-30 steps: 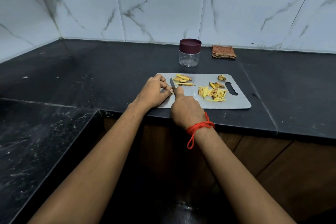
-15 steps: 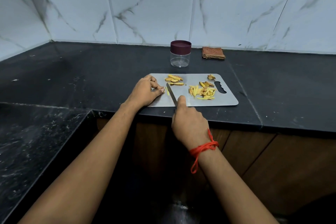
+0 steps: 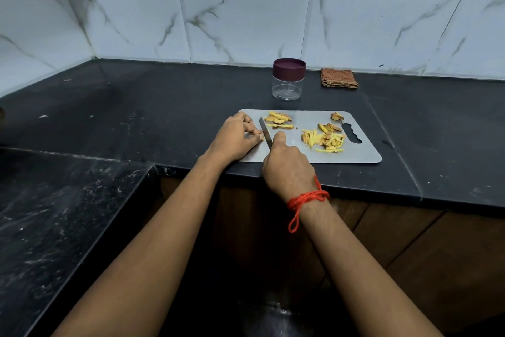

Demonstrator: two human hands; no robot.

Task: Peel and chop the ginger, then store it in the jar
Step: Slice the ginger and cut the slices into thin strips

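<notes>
A grey cutting board [image 3: 360,155] lies on the black counter. My left hand [image 3: 235,140] pinches a small ginger piece at its fingertips on the board's left part. My right hand [image 3: 287,170] grips a knife [image 3: 265,133], its blade lying just right of those fingertips. Ginger slices [image 3: 278,120] lie beyond the blade. A pile of cut ginger strips [image 3: 325,140] sits in the board's middle, with a small scrap [image 3: 336,116] at the far right. The empty clear jar [image 3: 288,79] with a maroon lid stands behind the board.
A folded brown cloth [image 3: 338,78] lies by the tiled wall, right of the jar. The counter [image 3: 164,107] turns a corner on the left, where a lower dark slab [image 3: 54,213] runs toward me. Wooden cabinet fronts [image 3: 410,241] lie below the counter edge.
The knife drew back toward me, then came forward again beside my left fingertips. My left hand stayed on the ginger piece. The camera shifted a little.
</notes>
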